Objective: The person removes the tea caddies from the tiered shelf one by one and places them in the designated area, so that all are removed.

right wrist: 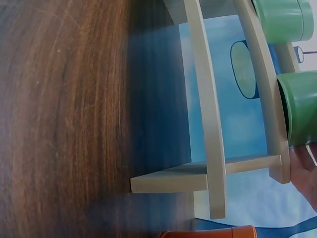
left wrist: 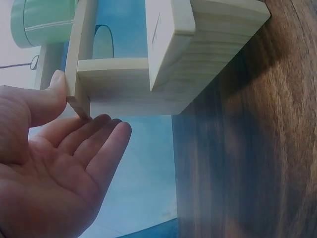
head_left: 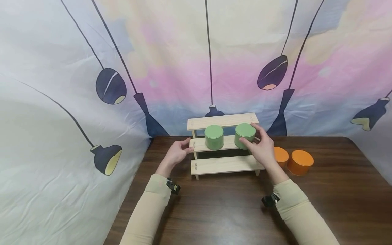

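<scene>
At the middle step (head_left: pixel 229 142) of the wooden rack (head_left: pixel 226 165), a green tin (head_left: pixel 214 139) stands; at its three o'clock the right hand (head_left: pixel 262 147), thumb and fingers curved, grips its twin (head_left: pixel 244 133) (touching wood or not, I can't tell). The left hand (head_left: pixel 177 151) pinches the step's nine-o'clock end.

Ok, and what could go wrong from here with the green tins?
The green tin in the right hand might topple if released partly over the edge of the narrow middle step. The wooden stand could shift if the left hand, pinching that step's end, pulls on it.
</scene>
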The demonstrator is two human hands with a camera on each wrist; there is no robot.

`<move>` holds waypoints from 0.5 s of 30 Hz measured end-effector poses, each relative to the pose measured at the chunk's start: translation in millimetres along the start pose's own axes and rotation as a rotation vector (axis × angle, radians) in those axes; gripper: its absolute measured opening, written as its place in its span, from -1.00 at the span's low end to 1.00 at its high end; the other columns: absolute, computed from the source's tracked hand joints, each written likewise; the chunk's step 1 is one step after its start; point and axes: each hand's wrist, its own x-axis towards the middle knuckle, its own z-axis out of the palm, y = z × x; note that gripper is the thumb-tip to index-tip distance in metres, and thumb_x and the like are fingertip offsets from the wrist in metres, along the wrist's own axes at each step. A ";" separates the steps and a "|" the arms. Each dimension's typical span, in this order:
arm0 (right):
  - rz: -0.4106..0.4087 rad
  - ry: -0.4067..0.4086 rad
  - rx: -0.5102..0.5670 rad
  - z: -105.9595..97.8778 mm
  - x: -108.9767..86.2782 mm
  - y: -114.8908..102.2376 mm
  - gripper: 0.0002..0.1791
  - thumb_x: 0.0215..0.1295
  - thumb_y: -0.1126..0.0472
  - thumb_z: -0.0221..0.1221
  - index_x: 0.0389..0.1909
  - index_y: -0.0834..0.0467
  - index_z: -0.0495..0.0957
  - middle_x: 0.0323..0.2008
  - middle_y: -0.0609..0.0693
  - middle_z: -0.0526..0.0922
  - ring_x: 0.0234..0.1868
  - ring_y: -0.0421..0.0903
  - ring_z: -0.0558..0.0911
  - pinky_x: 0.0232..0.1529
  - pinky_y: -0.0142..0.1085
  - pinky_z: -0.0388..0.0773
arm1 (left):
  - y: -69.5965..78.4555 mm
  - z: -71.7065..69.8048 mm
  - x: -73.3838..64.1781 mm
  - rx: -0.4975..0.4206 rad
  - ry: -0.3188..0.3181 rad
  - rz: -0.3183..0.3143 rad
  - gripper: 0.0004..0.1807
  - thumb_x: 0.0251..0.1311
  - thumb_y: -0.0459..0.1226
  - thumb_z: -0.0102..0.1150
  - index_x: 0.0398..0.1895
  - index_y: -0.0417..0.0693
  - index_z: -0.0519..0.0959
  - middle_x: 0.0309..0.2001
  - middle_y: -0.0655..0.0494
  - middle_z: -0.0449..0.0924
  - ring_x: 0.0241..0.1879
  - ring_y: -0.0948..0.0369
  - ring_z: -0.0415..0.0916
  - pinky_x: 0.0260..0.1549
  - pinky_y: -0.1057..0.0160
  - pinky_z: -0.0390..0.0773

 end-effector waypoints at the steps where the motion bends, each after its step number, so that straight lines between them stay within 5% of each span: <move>1: 0.001 0.002 -0.001 -0.3 -0.2 -0.1 -0.08 0.27 0.03 0.57 0.58 0.07 0.37 0.30 0.21 0.59 0.31 0.19 0.63 0.31 0.04 0.58 | -0.1 0.3 0.4 0.002 0.000 -0.005 -0.35 0.55 -0.22 0.27 0.62 -0.11 0.36 0.59 -0.02 0.32 0.56 -0.07 0.28 0.50 -0.10 0.30; 15: -0.007 -0.008 -0.016 -2.3 0.9 1.2 -0.08 0.25 0.00 0.57 0.56 0.09 0.37 0.29 0.21 0.57 0.35 0.16 0.58 0.35 0.08 0.54 | -1.1 -0.5 1.9 0.012 -0.003 -0.009 -0.34 0.53 -0.21 0.28 0.62 -0.09 0.36 0.59 -0.02 0.33 0.56 -0.07 0.27 0.49 -0.11 0.32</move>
